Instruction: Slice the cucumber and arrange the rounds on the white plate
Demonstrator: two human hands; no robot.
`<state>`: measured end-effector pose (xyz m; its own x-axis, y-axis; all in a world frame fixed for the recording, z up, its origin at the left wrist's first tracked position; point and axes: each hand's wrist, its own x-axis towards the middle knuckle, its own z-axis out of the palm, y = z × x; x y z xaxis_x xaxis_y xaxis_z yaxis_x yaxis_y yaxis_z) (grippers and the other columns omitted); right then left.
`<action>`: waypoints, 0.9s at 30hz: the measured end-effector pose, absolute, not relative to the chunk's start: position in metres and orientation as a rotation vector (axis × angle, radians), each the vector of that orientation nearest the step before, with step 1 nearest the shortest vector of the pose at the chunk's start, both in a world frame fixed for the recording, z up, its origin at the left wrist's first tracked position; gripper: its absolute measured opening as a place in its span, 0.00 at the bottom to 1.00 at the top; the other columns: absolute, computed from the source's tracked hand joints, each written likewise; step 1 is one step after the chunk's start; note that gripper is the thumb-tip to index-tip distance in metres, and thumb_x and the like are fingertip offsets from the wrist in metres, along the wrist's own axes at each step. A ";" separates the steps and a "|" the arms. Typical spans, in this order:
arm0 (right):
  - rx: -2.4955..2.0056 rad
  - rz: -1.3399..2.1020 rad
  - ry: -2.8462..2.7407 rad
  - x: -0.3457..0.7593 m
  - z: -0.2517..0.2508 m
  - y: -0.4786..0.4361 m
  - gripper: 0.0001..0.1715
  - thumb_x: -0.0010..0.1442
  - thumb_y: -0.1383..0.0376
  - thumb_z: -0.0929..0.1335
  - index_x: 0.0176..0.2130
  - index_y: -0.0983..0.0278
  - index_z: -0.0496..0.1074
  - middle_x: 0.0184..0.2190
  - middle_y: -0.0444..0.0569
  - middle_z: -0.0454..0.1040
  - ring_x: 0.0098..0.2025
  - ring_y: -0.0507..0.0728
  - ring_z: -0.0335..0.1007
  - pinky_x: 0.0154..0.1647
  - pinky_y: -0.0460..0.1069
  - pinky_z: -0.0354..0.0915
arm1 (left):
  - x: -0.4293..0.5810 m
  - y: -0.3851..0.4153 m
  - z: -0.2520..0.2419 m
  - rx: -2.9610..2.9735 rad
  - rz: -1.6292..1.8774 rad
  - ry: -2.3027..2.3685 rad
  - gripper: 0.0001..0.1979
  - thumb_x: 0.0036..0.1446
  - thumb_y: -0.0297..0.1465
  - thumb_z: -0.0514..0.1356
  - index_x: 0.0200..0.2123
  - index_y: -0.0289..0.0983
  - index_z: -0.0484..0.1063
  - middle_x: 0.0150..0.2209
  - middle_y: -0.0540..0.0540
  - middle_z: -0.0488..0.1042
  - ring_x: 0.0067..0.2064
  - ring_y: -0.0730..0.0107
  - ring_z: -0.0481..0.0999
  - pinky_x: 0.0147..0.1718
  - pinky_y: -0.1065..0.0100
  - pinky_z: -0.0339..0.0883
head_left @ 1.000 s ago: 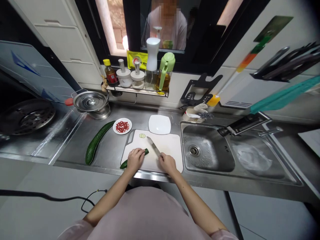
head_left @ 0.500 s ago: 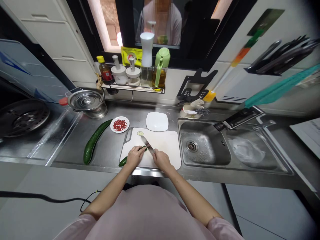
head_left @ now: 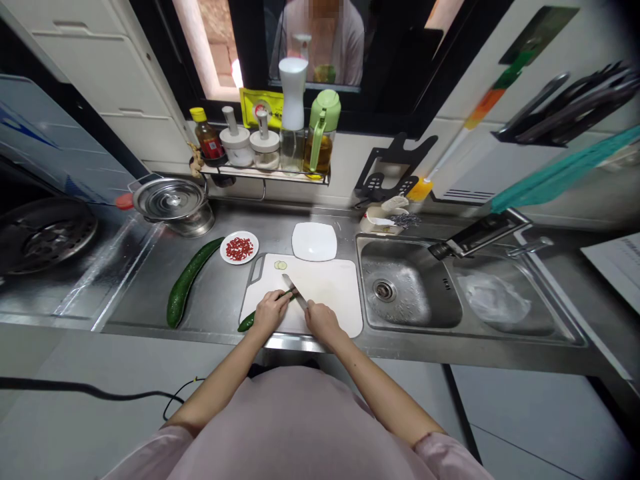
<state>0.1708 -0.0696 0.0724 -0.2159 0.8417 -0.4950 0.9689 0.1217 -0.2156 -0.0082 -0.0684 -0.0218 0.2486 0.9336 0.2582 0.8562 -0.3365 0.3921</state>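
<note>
On the white cutting board lies a cucumber, partly covered by my left hand, whose fingers are closed around it. My right hand grips the handle of a knife. Its blade slants up and left across the cucumber's right end, just beside my left fingertips. A few pale cucumber slices rest near the top of the board. Behind the board sits a white square plate. To its left is a small plate of chopped red pieces.
A second, larger cucumber lies on the steel counter at left, near a lidded pot. At right is a sink with a faucet. A rack holds bottles and jars behind the board.
The knife has shifted very slightly, its tip a little lower and farther right over the cucumber. My left hand keeps its place, and the view has tilted slightly.
</note>
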 end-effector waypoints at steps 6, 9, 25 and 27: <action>1.759 -0.781 2.148 0.173 0.073 -0.069 0.18 0.67 0.68 0.56 0.48 0.68 0.70 0.42 0.61 0.76 0.46 0.60 0.73 0.42 0.49 0.62 | -0.008 -0.068 -0.023 2.320 0.684 1.683 0.14 0.63 0.30 0.55 0.49 0.45 0.76 0.45 0.46 0.75 0.43 0.68 0.72 0.45 0.67 0.68; 1.759 -0.778 2.169 0.173 0.072 -0.068 0.18 0.67 0.68 0.56 0.48 0.68 0.70 0.42 0.60 0.76 0.45 0.60 0.73 0.42 0.49 0.62 | -0.008 -0.067 -0.024 2.323 0.689 1.666 0.14 0.63 0.30 0.55 0.49 0.45 0.76 0.45 0.46 0.75 0.44 0.68 0.72 0.45 0.67 0.68; 1.745 -0.785 2.148 0.174 0.066 -0.069 0.17 0.66 0.69 0.57 0.47 0.69 0.71 0.41 0.61 0.76 0.45 0.61 0.74 0.41 0.50 0.62 | -0.010 -0.065 -0.028 2.316 0.684 1.643 0.15 0.63 0.30 0.55 0.50 0.44 0.75 0.45 0.45 0.76 0.45 0.67 0.73 0.46 0.66 0.69; 1.739 -0.784 2.151 0.176 0.066 -0.070 0.17 0.66 0.69 0.57 0.47 0.69 0.71 0.41 0.61 0.76 0.46 0.61 0.73 0.42 0.50 0.62 | -0.011 -0.065 -0.029 2.312 0.686 1.640 0.15 0.63 0.30 0.55 0.50 0.44 0.75 0.45 0.46 0.76 0.45 0.67 0.73 0.46 0.66 0.69</action>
<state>0.1756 -0.0697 0.0656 -0.2457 0.8171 -0.5215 0.9611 0.1351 -0.2411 -0.0106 -0.0654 -0.0291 0.2668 0.9327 0.2426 0.8278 -0.3507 0.4380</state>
